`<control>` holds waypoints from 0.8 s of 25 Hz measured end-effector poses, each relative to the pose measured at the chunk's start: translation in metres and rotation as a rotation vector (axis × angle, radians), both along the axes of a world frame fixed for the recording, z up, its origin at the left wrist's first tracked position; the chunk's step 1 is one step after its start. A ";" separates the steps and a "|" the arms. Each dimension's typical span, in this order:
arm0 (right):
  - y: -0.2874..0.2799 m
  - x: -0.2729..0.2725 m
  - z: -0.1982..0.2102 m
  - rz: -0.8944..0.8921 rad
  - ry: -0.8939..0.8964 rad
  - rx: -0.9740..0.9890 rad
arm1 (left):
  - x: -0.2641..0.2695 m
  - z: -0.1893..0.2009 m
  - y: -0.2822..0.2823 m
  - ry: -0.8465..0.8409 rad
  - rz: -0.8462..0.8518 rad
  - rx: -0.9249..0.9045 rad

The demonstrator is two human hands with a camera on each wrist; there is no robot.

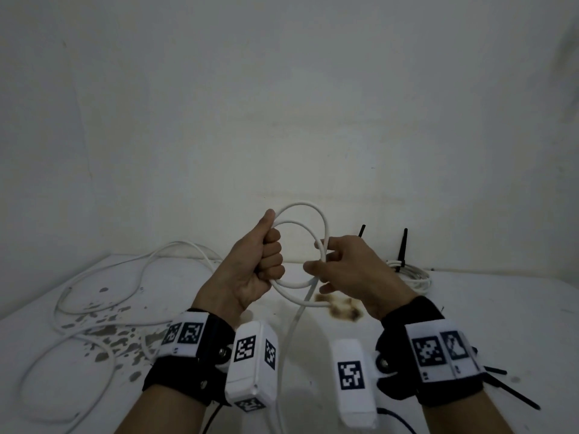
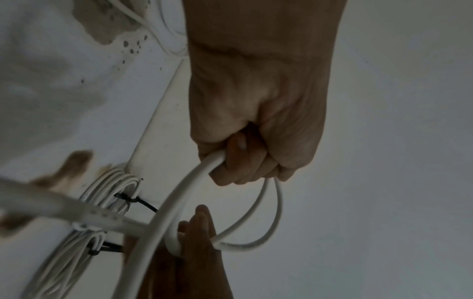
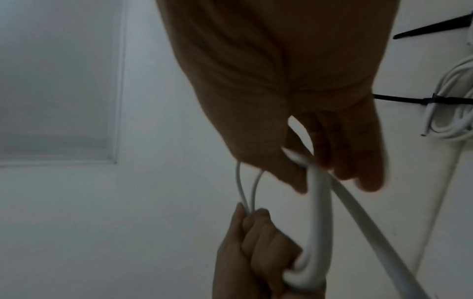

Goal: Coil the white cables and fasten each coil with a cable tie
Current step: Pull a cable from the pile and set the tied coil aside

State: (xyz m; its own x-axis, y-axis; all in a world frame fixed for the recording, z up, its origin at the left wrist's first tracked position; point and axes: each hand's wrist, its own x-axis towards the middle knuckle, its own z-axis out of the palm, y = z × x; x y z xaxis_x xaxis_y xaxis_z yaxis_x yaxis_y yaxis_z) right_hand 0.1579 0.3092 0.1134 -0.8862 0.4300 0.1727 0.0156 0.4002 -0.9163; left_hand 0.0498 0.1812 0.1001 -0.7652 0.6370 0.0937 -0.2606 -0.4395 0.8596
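Observation:
My left hand (image 1: 269, 255) is a fist gripping two loops of a white cable (image 1: 302, 205), held up above the table. On the coil's right side my right hand (image 1: 324, 261) pinches the same cable between thumb and fingers. The cable's free length (image 1: 289, 336) drops from the coil toward me. In the left wrist view the left hand (image 2: 250, 159) grips the cable (image 2: 179, 202), with fingers (image 2: 202, 226) of the right hand below. From the right wrist the right hand (image 3: 314, 172) holds the cable (image 3: 317, 206) above the left fist (image 3: 253, 242).
Loose white cable (image 1: 94, 277) sprawls over the stained white table (image 1: 501, 308) at the left. A finished coil (image 1: 410, 275) bound with black cable ties (image 1: 402, 249) lies at the back right by the wall. Spare black ties (image 1: 513, 394) lie near my right wrist.

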 end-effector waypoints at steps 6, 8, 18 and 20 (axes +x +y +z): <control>-0.006 -0.007 -0.007 -0.109 0.194 -0.376 | 0.018 0.004 0.010 0.165 0.099 -0.158; -0.005 -0.003 -0.004 -0.100 0.122 -0.285 | 0.024 0.003 0.014 0.240 0.174 -0.218; -0.011 -0.003 -0.010 -0.159 0.098 0.182 | 0.033 -0.006 0.024 0.415 0.258 -0.293; -0.006 -0.002 -0.007 -0.098 0.062 0.114 | 0.030 -0.010 0.024 0.348 0.148 -0.319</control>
